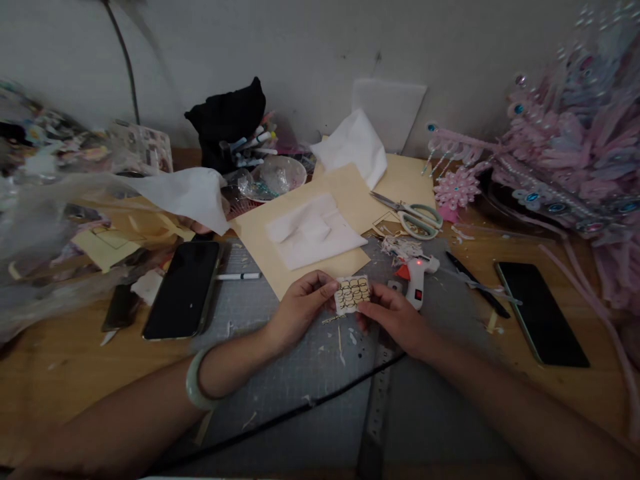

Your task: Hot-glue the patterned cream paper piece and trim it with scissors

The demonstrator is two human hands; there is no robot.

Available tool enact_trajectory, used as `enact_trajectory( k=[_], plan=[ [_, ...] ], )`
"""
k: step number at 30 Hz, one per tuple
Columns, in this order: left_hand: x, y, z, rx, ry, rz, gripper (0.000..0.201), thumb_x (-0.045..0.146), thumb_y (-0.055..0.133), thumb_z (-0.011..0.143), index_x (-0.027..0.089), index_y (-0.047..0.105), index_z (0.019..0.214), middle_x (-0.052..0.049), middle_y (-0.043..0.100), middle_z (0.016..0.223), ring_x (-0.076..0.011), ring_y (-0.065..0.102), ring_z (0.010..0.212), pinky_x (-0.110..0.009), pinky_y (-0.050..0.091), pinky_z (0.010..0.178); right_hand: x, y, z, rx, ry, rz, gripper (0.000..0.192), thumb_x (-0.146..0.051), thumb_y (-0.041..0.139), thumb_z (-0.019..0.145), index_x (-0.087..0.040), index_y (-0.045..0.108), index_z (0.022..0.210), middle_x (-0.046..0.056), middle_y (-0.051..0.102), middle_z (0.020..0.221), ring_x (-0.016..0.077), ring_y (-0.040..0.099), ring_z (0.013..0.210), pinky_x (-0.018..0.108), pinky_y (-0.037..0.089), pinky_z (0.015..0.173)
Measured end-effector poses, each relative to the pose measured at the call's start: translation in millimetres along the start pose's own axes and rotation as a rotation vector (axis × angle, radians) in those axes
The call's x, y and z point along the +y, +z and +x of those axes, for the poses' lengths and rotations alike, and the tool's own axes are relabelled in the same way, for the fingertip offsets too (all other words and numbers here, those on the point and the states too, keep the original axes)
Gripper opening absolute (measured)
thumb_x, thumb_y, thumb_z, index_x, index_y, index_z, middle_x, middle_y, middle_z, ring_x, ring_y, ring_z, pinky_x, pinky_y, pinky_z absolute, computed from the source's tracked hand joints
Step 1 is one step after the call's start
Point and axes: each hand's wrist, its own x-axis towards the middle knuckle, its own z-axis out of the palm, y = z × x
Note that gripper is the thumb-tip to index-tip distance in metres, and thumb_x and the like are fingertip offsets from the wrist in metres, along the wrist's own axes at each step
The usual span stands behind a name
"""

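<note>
By the near edge of the wooden worktop (45,390), a black cable (310,405) crossed a metal ruler (379,393) on a grey cutting mat (260,377) littered with scraps (353,338). Farther in, midway between the side edges, the left hand (311,298) and right hand (393,315) pinched a small loop-patterned piece (352,295) from opposite sides, fingers narrowed on it; the double grip seemed meant to steady it, patterned face turned up. Two dark phones lay near the sides, one toward the left edge (183,290), one toward the right (543,313). Just beyond the right hand lay a glue gun (416,280), red light lit, perhaps put there for easy reach. Scissors (415,220) rested past it; toward the far edge, a white sheet (317,233) lay on cream card (260,243). Pink beaded ornaments (555,143) crowded the far right corner, beneath a dim, grey wall (300,43).
</note>
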Motion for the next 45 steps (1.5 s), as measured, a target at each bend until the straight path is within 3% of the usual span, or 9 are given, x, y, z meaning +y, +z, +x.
enact_trajectory(
  k=[4,11,21,30,32,35,37,40,45],
  plan=[
    [0.3,-1.3,-0.3,0.040,0.027,0.182,0.021,0.033,0.060,0.071,0.015,0.051,0.064,0.005,0.050,0.052,-0.0069,0.042,0.050,-0.020,0.032,0.051,4.1,1.6,-2.4,-0.056,-0.028,-0.036,0.013,-0.029,0.055,0.074,-0.018,0.050,0.080,-0.005,0.052,0.058,0.0077,0.049,0.050,0.021,0.041,0.048],
    [0.3,-2.3,-0.3,0.003,-0.019,0.237,0.024,0.036,0.058,0.072,0.016,0.049,0.062,0.005,0.048,0.051,-0.0071,0.040,0.049,-0.020,0.030,0.049,6.7,1.5,-4.0,-0.090,-0.035,-0.046,0.018,-0.030,0.057,0.073,-0.018,0.052,0.086,-0.004,0.052,0.062,0.0074,0.050,0.050,0.021,0.042,0.048],
    [-2.3,-4.3,0.4,-0.075,0.002,0.080,0.021,0.035,0.054,0.076,0.016,0.051,0.069,0.002,0.052,0.060,-0.0100,0.047,0.058,-0.024,0.037,0.059,3.0,1.8,0.3,-0.014,-0.001,0.005,0.017,-0.032,0.056,0.072,-0.017,0.051,0.080,-0.005,0.052,0.055,0.0075,0.049,0.047,0.022,0.042,0.047],
    [-2.4,-3.9,2.6,0.033,0.068,0.025,0.016,0.029,0.058,0.071,0.016,0.050,0.067,0.003,0.051,0.060,-0.0102,0.047,0.058,-0.023,0.037,0.058,-0.3,-1.7,-2.9,-0.037,-0.021,-0.046,0.027,-0.044,0.053,0.075,-0.017,0.049,0.080,-0.004,0.054,0.061,0.0090,0.054,0.053,0.024,0.045,0.054],
    [-2.2,-2.0,3.2,0.050,0.066,-0.031,0.015,0.028,0.058,0.071,0.016,0.049,0.067,0.003,0.051,0.061,-0.0095,0.047,0.057,-0.022,0.037,0.057,-10.2,-10.8,-9.7,-0.021,-0.050,-0.133,0.030,-0.047,0.046,0.079,-0.018,0.049,0.077,-0.002,0.055,0.065,0.0104,0.055,0.057,0.025,0.045,0.056],
    [0.0,1.5,3.0,0.053,0.041,-0.111,0.013,0.026,0.058,0.070,0.016,0.050,0.067,0.004,0.050,0.059,-0.0085,0.046,0.055,-0.021,0.037,0.054,-30.0,-30.3,-21.8,0.051,-0.165,-0.566,0.028,-0.044,0.045,0.081,-0.018,0.054,0.073,0.000,0.056,0.067,0.0117,0.053,0.061,0.023,0.040,0.056],
    [2.4,3.3,2.2,0.050,0.026,-0.153,0.013,0.025,0.059,0.069,0.016,0.049,0.068,0.004,0.051,0.060,-0.0087,0.048,0.055,-0.021,0.038,0.053,-40.4,-43.4,-26.6,0.238,-0.184,-0.894,0.035,-0.045,0.040,0.083,-0.018,0.055,0.066,0.000,0.054,0.061,0.0126,0.050,0.058,0.024,0.034,0.053],
    [5.2,4.5,0.9,0.044,0.012,-0.197,0.015,0.026,0.059,0.068,0.017,0.047,0.072,0.003,0.054,0.064,-0.0099,0.051,0.057,-0.022,0.040,0.052,-44.4,-58.0,-26.3,0.428,0.009,-1.248,0.049,-0.055,0.034,0.081,-0.018,0.050,0.052,0.002,0.052,0.052,0.0147,0.047,0.051,0.025,0.026,0.048],
    [4.9,4.1,1.1,0.045,-0.012,-0.217,0.018,0.024,0.061,0.067,0.016,0.046,0.072,0.003,0.054,0.064,-0.0089,0.052,0.058,-0.021,0.041,0.055,-30.7,-68.3,-17.6,0.443,0.212,-1.331,0.053,-0.066,0.035,0.073,-0.019,0.057,0.061,0.005,0.059,0.060,0.0169,0.051,0.051,0.025,0.025,0.045]
  ],
)
